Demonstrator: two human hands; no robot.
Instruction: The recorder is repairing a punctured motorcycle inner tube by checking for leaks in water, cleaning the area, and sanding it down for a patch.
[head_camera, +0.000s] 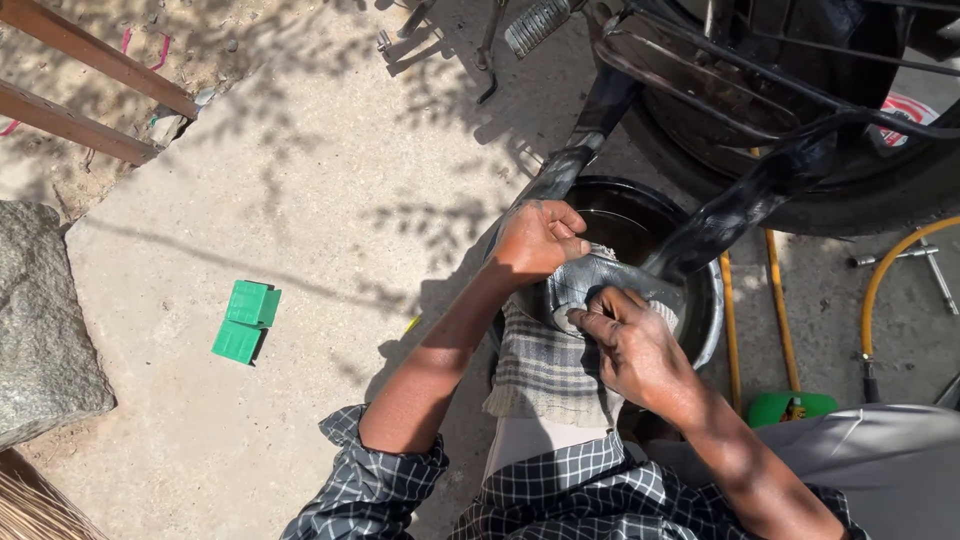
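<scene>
Both hands work on a black rubber inner tube (600, 275) that loops down from the motorcycle wheel (800, 120) to the rim of a dark basin of water (710, 320). A stretch of the tube lies flat over a checked cloth (545, 370) spread on the person's knee, which gives a firm, dry pad under it. The left hand (535, 240) is curled shut over the tube at the basin's near edge, pinning it so it cannot slide back into the water. The right hand (635, 345) is closed with its fingertips (590, 318) pressed down on the flattened part; it may be pinching something small there, but the view is too dim to say.

A green box (247, 320) lies open on the concrete floor (330, 180), well apart to the left. Yellow hose (880, 280) and a green-based tool (790, 407) sit just beside the basin on the right, within easy reach.
</scene>
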